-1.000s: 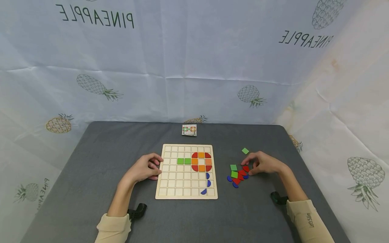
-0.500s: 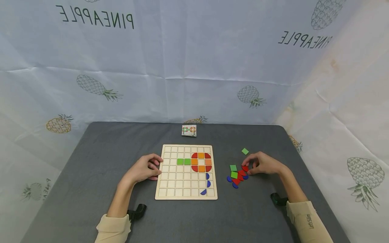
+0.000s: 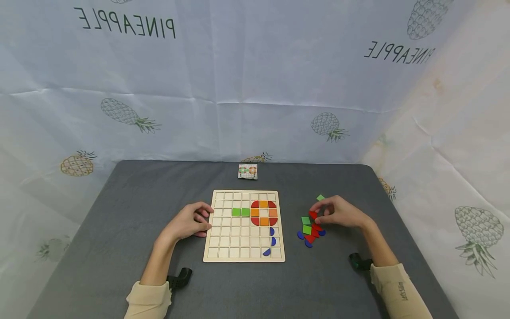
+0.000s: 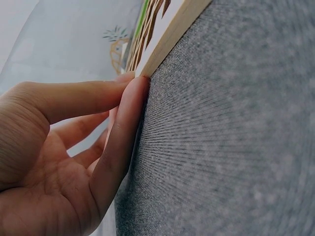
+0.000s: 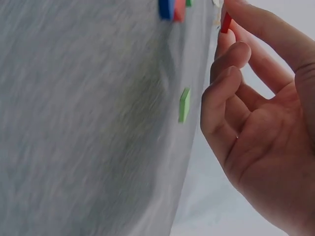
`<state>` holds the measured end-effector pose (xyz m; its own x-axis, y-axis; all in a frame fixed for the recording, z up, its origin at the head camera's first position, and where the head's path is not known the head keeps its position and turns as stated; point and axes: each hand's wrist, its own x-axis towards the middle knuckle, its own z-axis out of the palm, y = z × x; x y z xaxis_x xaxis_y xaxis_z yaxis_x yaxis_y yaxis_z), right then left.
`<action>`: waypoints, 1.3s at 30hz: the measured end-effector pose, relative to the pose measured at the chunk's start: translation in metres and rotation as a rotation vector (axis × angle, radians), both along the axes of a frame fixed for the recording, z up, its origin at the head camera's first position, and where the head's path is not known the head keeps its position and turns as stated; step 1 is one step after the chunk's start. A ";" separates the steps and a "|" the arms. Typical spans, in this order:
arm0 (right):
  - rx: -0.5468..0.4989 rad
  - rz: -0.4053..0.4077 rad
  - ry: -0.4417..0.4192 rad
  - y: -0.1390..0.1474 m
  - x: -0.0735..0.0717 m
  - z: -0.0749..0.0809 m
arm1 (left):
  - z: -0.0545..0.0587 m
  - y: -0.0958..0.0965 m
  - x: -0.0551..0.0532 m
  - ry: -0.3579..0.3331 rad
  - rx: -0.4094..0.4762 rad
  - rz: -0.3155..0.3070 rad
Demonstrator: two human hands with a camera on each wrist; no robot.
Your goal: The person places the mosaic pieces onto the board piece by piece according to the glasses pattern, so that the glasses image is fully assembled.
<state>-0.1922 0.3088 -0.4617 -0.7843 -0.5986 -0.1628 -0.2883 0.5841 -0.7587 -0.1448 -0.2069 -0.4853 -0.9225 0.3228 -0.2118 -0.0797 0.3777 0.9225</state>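
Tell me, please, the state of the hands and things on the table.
Board: flat, partly filled.
Red and orange ring: closed round one bare cell.
Green squares on the board: side by side.
Blue half-circles on the board: three, the nearest slanted.
Loose pieces: clustered, one green square lying apart.
Picture card: picture side showing.
Left hand: touching the board's left edge.
Right hand: pinching a red piece.

Two hands: a left hand (image 3: 184, 223) and a right hand (image 3: 342, 213). Right of the left hand, one board (image 3: 228, 242) bears four red quarter-rounds (image 3: 272, 204), four orange squares (image 3: 264, 204), two green squares (image 3: 237, 212) and three blue half-rounds (image 3: 273, 241). One red piece (image 3: 313, 215) is in the right hand. Left of that hand: two loose green squares (image 3: 307, 229), three loose blue half-rounds (image 3: 308, 243), at least two overlapping red pieces (image 3: 310, 238). Past it: one further green square (image 3: 320, 197).
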 end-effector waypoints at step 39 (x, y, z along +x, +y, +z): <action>-0.112 0.126 -0.005 -0.129 -0.044 0.009 | 0.005 0.002 0.003 0.003 0.003 0.006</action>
